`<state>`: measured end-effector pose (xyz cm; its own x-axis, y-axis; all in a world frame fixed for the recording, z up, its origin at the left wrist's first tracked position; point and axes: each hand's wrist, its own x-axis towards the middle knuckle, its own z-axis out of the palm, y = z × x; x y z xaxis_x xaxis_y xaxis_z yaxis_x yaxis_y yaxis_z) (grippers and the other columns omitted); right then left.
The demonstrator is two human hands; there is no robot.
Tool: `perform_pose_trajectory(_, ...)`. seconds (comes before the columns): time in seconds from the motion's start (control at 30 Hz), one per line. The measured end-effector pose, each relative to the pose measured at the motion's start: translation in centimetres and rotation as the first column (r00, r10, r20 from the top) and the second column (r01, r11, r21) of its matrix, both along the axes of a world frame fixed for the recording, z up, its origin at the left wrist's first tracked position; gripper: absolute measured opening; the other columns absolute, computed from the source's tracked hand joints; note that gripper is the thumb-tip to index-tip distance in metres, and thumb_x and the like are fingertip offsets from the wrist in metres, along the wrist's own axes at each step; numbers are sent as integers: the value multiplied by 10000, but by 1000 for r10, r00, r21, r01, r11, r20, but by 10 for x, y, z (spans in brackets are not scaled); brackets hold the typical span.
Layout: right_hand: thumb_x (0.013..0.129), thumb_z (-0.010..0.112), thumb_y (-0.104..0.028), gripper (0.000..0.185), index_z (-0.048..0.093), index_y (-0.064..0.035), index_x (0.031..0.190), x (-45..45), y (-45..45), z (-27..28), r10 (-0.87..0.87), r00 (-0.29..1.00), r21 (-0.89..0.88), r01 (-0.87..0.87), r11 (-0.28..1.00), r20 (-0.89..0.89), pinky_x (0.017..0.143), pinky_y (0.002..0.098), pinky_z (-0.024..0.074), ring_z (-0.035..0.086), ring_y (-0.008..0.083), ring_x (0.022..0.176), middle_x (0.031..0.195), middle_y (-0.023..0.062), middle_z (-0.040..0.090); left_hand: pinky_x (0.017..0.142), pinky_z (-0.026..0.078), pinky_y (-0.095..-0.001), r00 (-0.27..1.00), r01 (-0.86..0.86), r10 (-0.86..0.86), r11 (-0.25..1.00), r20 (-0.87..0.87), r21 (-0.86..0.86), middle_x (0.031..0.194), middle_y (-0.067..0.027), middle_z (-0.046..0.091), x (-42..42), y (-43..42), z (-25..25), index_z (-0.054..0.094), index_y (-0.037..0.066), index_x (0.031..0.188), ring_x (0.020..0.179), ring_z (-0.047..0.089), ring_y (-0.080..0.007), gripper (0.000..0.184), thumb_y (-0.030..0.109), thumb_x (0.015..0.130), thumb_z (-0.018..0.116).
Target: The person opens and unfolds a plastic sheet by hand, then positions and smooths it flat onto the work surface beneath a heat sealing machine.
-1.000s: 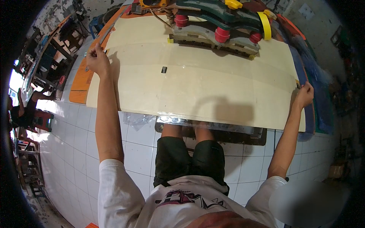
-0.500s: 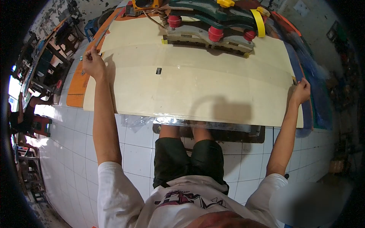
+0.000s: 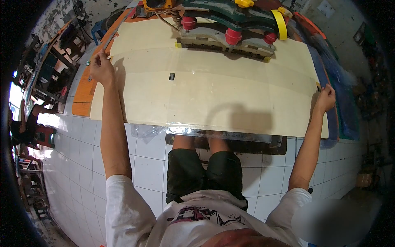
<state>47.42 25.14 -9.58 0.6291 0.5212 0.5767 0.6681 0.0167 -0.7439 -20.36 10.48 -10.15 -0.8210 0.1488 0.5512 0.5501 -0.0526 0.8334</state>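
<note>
A clear plastic sheet (image 3: 181, 128) lies over the cream board (image 3: 156, 105), its shiny front part hanging past the near edge. My left hand (image 3: 101, 68) is closed in a pinch at the sheet's left side, over the board's edge. At the far right side my right hand (image 3: 326, 98) pinches the other end of the sheet, beside a small dark mark on the board. The sheet is so thin that its exact edges are hard to see. A small black patch (image 3: 172, 76) shows on the board between my hands.
A green press-like machine (image 3: 230, 20) with red knobs (image 3: 233, 36) stands over the far part of the board. A yellow tape roll (image 3: 279, 25) hangs at its right. Orange tabletop (image 3: 84, 99) shows at left, bluish plastic (image 3: 329, 61) at right. Another person (image 3: 31, 123) sits far left.
My left hand's fingers have shifted very slightly. Otherwise the hands, sheet and machine stay where they were.
</note>
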Motion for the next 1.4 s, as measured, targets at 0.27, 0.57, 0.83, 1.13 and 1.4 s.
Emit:
perform_pose_trajectory(0.27,859,603,-357,296,713,-114,989,7,6,-7,-46,992,-186,68,980,117,848,417,490,662,325,954,1009,122,711,721,524,-271,999,-15,16,999,32,-33,825,-78,721,2,0,3,708,4,956,773,675,-121,254,251,930,658)
perform_pose_trajectory(0.57,808,618,-511,477,666,-179,1147,9,9,-14,1,947,-507,171,845,321,933,503,444,610,364,1088,1129,131,678,686,512,-266,999,-50,50,998,3,-50,800,-71,720,2,1,3,712,-12,920,726,663,-118,296,280,919,668)
perform_pose_trajectory(0.83,787,650,-571,601,619,-168,1232,-26,-14,3,46,887,-591,266,762,459,986,583,368,551,375,1179,1228,114,638,698,509,-259,998,25,-26,999,-52,-27,796,-74,719,1,5,-1,719,-10,917,741,666,-118,285,272,914,673)
perform_pose_trajectory(1.13,789,679,-539,613,585,-180,1276,-18,-14,4,86,897,-607,220,764,434,985,610,354,538,346,1214,1286,92,608,696,510,-285,965,191,-189,982,-182,-6,805,-97,696,16,5,3,691,-15,893,746,650,-138,256,240,908,681)
perform_pose_trajectory(1.4,779,714,-477,612,579,-157,1284,-4,-3,-15,89,915,-582,172,795,393,975,610,367,570,348,1173,1261,109,621,673,343,-366,-58,888,-887,-256,-457,383,626,-7,382,118,-94,39,462,164,689,638,384,-158,475,591,886,530)
